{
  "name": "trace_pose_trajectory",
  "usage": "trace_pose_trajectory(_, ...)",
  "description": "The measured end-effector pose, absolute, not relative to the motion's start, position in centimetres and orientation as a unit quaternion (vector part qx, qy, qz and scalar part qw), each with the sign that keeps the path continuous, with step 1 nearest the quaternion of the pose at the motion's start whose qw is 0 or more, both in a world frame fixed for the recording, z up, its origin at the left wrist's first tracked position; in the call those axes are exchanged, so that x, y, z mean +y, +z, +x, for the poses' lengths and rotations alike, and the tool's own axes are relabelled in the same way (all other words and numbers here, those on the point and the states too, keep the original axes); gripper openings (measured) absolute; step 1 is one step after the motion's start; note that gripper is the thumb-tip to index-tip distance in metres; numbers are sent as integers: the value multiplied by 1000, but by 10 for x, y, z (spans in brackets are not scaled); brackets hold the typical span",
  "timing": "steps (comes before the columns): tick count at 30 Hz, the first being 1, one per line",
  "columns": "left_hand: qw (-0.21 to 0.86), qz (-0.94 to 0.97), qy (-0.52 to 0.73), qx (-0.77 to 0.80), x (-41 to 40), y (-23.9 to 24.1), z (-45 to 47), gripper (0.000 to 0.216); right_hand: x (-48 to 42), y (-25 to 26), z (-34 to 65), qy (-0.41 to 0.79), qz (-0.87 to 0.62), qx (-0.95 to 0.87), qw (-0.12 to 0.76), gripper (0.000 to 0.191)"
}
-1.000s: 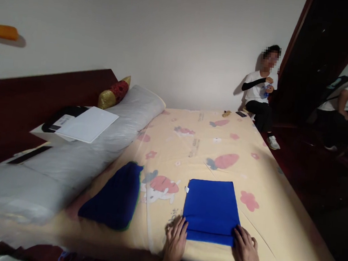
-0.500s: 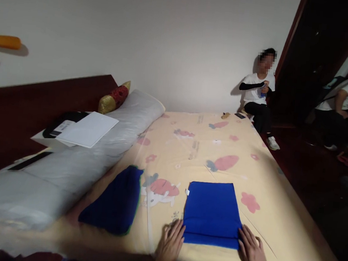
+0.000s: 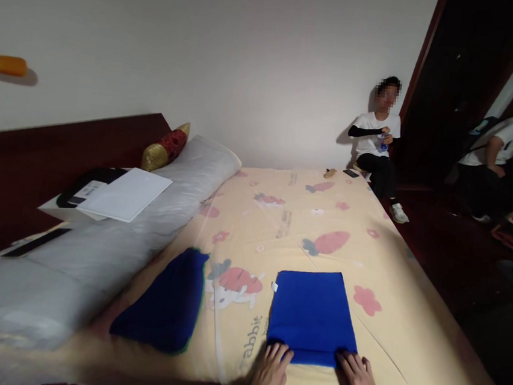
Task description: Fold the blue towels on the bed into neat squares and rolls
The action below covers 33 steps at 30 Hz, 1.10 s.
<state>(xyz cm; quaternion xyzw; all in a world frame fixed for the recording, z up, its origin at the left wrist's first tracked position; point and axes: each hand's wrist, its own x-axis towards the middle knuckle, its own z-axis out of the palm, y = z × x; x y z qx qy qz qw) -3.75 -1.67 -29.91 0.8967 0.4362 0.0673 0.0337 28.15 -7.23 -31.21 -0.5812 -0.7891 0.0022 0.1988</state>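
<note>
both hands touch folded blue cloth

Slid both hands inward along the near edge of the blue cloth: left hand now tucked under its near-left corner, right hand at the near-right corner, fingertips touching.

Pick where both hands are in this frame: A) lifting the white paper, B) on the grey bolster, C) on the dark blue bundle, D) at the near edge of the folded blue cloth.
D: the left hand and right hand have their fingers on the near corners of the blue cloth, which lies flat on the bed.
</note>
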Motion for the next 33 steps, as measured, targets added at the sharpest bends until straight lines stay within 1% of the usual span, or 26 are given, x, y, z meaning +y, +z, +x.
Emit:
trace_pose_trajectory(3,73,875,50,476,-3,-281,-38,42,-54,-294,286,118,-596,-769,200,35)
trace_pose_trajectory(5,80,861,61,499,2,-270,-40,36,-44,-285,292,195,-613,-739,202,33)
trace_pose_trajectory(7,101,852,85,507,5,-262,-44,32,-38,-281,299,237,-635,-708,201,32)
trace_pose_trajectory(11,198,804,165,537,15,-255,-51,29,-33,-278,304,223,-669,-688,173,25)
trace_pose_trajectory(13,244,772,183,557,25,-257,-52,26,-28,-276,301,212,-679,-685,159,26)
trace_pose_trajectory(17,292,755,163,565,44,-263,-59,19,-22,-275,299,212,-687,-679,147,30)
trace_pose_trajectory(20,306,753,140,566,47,-265,-72,14,-27,-277,306,217,-686,-680,139,30)
trace_pose_trajectory(23,299,758,118,568,41,-264,-79,11,-37,-278,308,214,-685,-684,131,27)
trace_pose_trajectory(25,272,758,120,580,32,-265,-72,17,-41,-276,300,187,-692,-685,128,27)
trace_pose_trajectory(28,155,771,161,597,14,-274,-40,35,-42,-271,266,118,-692,-699,138,37)
trace_pose_trajectory(30,77,795,182,573,2,-285,-9,41,-40,-270,235,100,-664,-723,163,44)
trace_pose_trajectory(31,58,810,185,554,-3,-290,6,42,-40,-271,221,107,-640,-739,180,46)
trace_pose_trajectory(33,55,833,180,520,-10,-297,29,42,-39,-276,200,123,-596,-765,209,49)
